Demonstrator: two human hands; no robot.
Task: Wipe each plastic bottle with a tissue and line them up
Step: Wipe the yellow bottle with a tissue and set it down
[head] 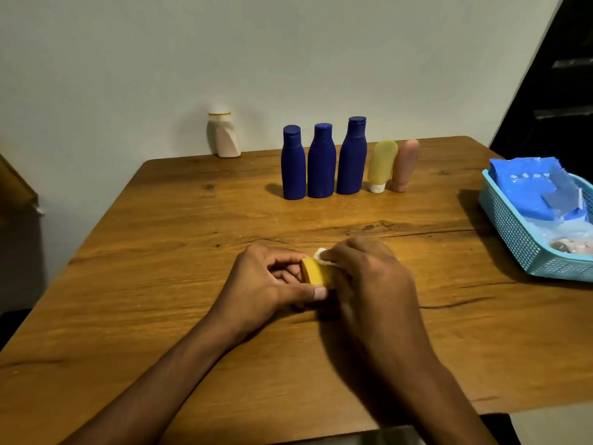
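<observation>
Fingers (316, 292) of the left hand (266, 284) pinch the yellow bottle (316, 273), lying crosswise, while the right hand (369, 277) presses a tissue (321, 254) onto it.

Bare hands (321, 277) and forearms, no sleeves, rings or watch

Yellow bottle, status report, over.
Left hand grips yellow bottle; right hand presses tissue on it. Five bottles lined up behind. Nothing in the way.
</observation>
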